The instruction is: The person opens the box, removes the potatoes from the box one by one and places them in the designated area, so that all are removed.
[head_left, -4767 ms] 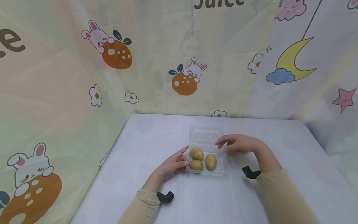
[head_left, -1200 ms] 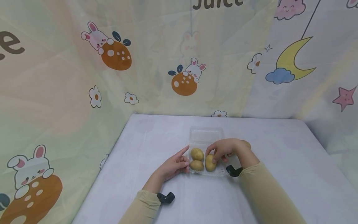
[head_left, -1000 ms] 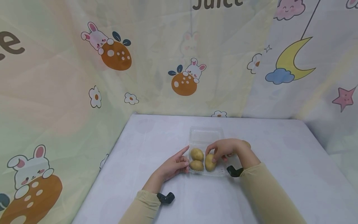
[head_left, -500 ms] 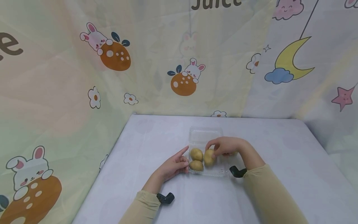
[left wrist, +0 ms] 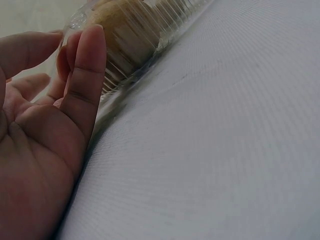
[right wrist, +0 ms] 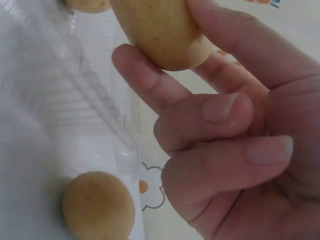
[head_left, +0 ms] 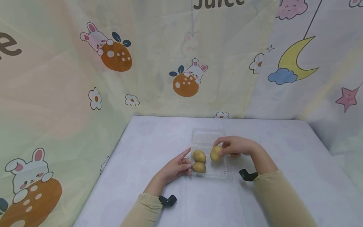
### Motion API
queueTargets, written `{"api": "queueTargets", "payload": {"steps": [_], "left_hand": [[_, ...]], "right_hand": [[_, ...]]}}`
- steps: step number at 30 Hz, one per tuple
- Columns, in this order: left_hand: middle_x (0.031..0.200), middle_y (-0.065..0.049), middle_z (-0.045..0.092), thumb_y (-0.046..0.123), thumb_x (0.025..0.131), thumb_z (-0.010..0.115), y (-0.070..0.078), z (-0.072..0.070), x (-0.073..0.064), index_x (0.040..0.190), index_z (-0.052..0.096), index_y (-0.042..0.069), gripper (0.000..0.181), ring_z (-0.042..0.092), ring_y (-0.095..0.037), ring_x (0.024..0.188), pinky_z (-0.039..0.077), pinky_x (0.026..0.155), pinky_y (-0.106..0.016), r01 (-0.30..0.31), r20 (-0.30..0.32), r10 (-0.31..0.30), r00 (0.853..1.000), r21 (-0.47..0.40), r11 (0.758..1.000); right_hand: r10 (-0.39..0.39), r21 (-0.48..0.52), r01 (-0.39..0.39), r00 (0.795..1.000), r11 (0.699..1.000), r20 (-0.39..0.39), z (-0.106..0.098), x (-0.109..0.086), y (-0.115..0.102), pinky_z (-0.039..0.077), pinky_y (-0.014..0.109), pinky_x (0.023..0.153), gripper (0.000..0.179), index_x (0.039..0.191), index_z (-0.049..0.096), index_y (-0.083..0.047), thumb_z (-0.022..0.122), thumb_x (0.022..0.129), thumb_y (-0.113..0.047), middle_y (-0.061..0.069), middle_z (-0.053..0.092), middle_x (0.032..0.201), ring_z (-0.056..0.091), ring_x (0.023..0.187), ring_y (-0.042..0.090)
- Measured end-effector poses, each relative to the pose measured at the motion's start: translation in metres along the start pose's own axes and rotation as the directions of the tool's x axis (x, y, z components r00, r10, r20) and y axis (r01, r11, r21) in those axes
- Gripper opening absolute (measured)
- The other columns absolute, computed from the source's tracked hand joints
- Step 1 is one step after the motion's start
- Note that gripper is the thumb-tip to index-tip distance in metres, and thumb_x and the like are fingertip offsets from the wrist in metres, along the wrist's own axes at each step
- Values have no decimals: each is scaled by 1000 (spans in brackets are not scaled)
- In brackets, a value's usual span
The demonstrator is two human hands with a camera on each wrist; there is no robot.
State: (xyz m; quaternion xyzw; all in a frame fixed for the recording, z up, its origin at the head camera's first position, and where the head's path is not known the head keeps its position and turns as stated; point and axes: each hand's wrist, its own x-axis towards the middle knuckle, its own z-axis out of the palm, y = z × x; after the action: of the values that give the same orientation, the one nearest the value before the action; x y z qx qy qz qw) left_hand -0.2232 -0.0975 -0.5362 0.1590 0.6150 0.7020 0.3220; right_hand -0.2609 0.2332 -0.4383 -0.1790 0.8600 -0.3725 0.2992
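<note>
A clear plastic clamshell box (head_left: 218, 171) lies on the table with its lid folded back. Two potatoes, one (head_left: 199, 156) behind the other (head_left: 198, 167), sit in its left part. My right hand (head_left: 238, 145) pinches a third potato (head_left: 216, 153) between thumb and fingers, raised over the box's right part; in the right wrist view its other fingers are curled. At the box's left side rests my left hand (head_left: 177, 166), index finger stretched along the edge. In the left wrist view its fingertips are right at the ribbed wall, with a potato (left wrist: 125, 35) showing through.
Another potato (right wrist: 98, 206) lies on the table outside the box, on its right, hidden behind my right hand in the head view. A white cloth (head_left: 158, 138) covers the table. Printed curtains (head_left: 153, 63) stand behind and at both sides.
My right hand first reached in from the box's right side, took hold of the right-hand potato, and has lifted it up and back, then rightward. My left hand has stayed in place.
</note>
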Motion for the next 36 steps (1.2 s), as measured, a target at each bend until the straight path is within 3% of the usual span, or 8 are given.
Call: {"api": "queueTargets", "payload": {"steps": [6, 14, 21, 29, 36], "left_hand": [[95, 1, 58, 12, 97, 62, 1, 1, 0, 158, 19, 34, 78, 63, -12, 80, 56, 81, -30, -1, 0, 1, 1000, -1, 1000], [95, 0, 57, 13, 96, 63, 1, 0, -1, 158, 20, 35, 78, 63, -12, 80, 56, 81, -30, -3, 7, 3, 1000, -5, 1000], [96, 1, 58, 12, 97, 62, 1, 0, -1, 158, 19, 34, 78, 64, -12, 80, 56, 81, -30, -3, 9, 3, 1000, -3, 1000], [95, 2, 57, 12, 96, 63, 0, 0, -1, 158, 19, 33, 79, 63, -12, 81, 56, 82, -31, -7, 9, 7, 1000, -9, 1000], [95, 1, 57, 13, 96, 63, -1, 0, 0, 158, 20, 34, 79, 63, -13, 81, 56, 82, -31, -8, 3, 8, 1000, -10, 1000]], "right_hand": [[-49, -11, 49, 997, 999, -60, -3, -8, 7, 37, 27, 47, 39, 122, 60, -32, 75, 86, -38, 4, 54, 72, 38, 47, 15], [-48, 30, 51, 993, 998, -112, -4, -21, 11, 37, 27, 45, 39, 123, 60, -28, 73, 88, -36, 13, 60, 82, 38, 47, 15], [-40, 56, 49, 988, 997, -147, -3, -27, 20, 38, 27, 46, 39, 123, 59, -27, 73, 88, -35, 6, 53, 72, 39, 47, 15], [-39, 74, 52, 984, 996, -173, -3, -33, 30, 37, 27, 44, 39, 124, 59, -25, 72, 89, -36, 9, 59, 81, 39, 48, 15], [-28, 83, 45, 979, 995, -201, -6, -40, 40, 37, 27, 44, 38, 123, 58, -29, 72, 89, -38, 6, 54, 74, 39, 46, 15]]}}
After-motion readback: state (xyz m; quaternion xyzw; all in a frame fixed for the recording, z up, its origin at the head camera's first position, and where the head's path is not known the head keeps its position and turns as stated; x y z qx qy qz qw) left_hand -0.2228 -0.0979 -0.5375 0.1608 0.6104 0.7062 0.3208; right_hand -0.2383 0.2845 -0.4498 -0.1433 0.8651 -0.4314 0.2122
